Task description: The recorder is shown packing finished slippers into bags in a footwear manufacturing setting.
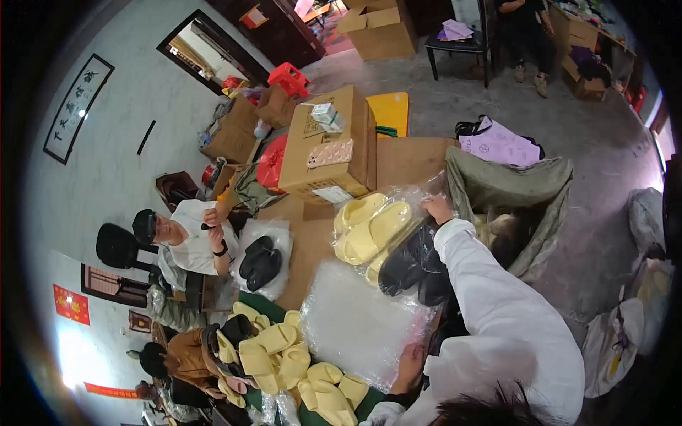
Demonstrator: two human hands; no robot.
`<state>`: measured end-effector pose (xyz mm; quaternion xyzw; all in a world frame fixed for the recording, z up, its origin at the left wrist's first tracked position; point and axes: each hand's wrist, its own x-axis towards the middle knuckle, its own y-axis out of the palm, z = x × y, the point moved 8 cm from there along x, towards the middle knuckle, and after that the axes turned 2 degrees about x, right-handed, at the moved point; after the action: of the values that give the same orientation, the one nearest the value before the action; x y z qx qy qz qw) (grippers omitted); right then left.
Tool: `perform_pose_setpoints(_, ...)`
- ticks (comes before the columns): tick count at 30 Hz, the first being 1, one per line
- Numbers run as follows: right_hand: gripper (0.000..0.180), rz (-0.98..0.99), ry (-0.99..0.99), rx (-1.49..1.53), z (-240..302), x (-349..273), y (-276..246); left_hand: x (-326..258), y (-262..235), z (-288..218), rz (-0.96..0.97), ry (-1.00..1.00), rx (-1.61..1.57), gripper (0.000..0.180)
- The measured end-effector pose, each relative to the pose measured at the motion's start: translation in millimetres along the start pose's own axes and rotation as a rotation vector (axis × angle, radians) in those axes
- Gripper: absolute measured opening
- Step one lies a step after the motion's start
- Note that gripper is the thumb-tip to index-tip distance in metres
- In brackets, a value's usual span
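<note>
A small footwear packing workshop, set up in a plain room.
Loose yellow slides (pixel 277 348) pile up at lower centre, beside a sheaf of clear plastic bags (pixel 362 319); at mid-frame, bagged yellow slides (pixel 373 231) lie next to dark ones (pixel 408 266). A closed carton (pixel 302 153) stands above them, an open carton (pixel 383 32) at the top, on a bare grey floor (pixel 440 106). People in white (pixel 190 245) and brown (pixel 186 366) sit at left, near the footwear, by a pale wall (pixel 121 192).
</note>
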<state>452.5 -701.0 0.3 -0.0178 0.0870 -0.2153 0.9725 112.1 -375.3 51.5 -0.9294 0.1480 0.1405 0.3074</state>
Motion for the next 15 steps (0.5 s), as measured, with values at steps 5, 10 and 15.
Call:
perform_pose_setpoints(5, 0.03, 0.036, -0.035, -0.023, 1.6, -0.8, 29.2, -17.4, 30.4, 62.5, 0.227, 0.047, 0.054, 0.018)
perform_pose_setpoints(10, 0.022, -0.072, -0.302, -0.026, 27.4, 2.0, -17.0, 2.3, 1.3, -31.5, -0.004, 0.347, 0.362, 0.015)
perform_pose_setpoints(15, 0.045, -0.111, -0.126, -0.54, 37.6, -19.5, -7.9, -1.0, 1.4, -26.1, -0.021, 0.353, 0.193, 0.016)
